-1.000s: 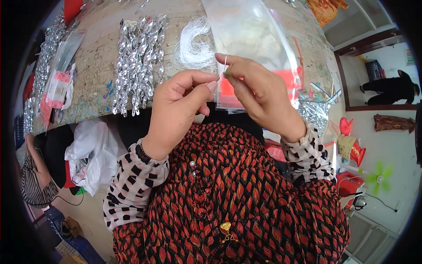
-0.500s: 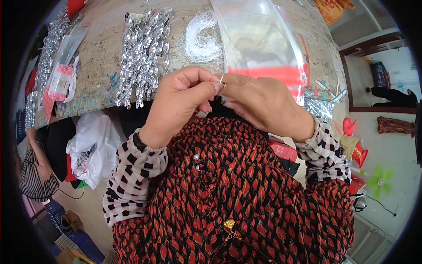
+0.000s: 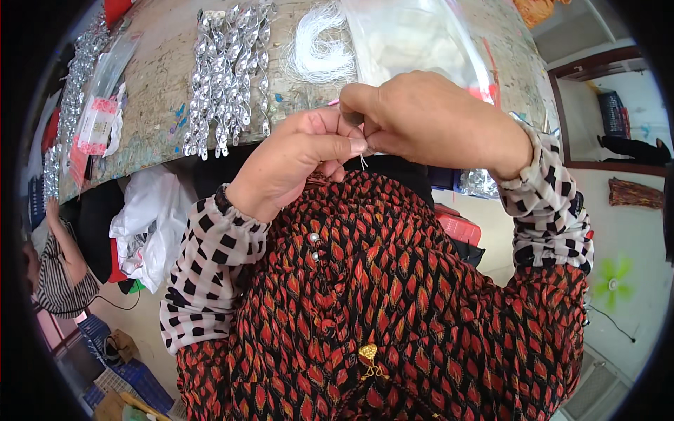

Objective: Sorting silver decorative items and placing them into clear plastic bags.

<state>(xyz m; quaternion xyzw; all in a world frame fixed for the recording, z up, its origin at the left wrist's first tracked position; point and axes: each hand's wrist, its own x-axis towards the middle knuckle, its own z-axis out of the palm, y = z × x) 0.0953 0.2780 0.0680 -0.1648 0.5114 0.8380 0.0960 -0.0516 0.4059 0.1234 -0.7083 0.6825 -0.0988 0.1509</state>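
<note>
My left hand (image 3: 298, 151) is closed in a pinch, thumb against the bent fingers, in front of the table edge. From the pinch a short end of white string (image 3: 363, 162) hangs down. Close against it, my right hand (image 3: 439, 123) is closed too, its fingertips meeting the left ones at the string. Most of the string is hidden by the fingers. Beyond my hands lie a looped bundle of white string (image 3: 319, 49) and, to its left, several strands of silver twisted spangles (image 3: 228, 77).
Clear plastic bags with a red band (image 3: 414, 38) lie on the worn table (image 3: 158, 105), right of the string bundle. At the far left are silver garlands (image 3: 77, 77) and a red-and-white packet (image 3: 98, 126). A white plastic bag (image 3: 151, 224) hangs below; a co-worker's arm (image 3: 67, 242) shows behind.
My right hand has lifted and turned over, its wrist moving right, while the fingertips stay by the left pinch. A string end now shows below the fingers. The view has shifted slightly.
</note>
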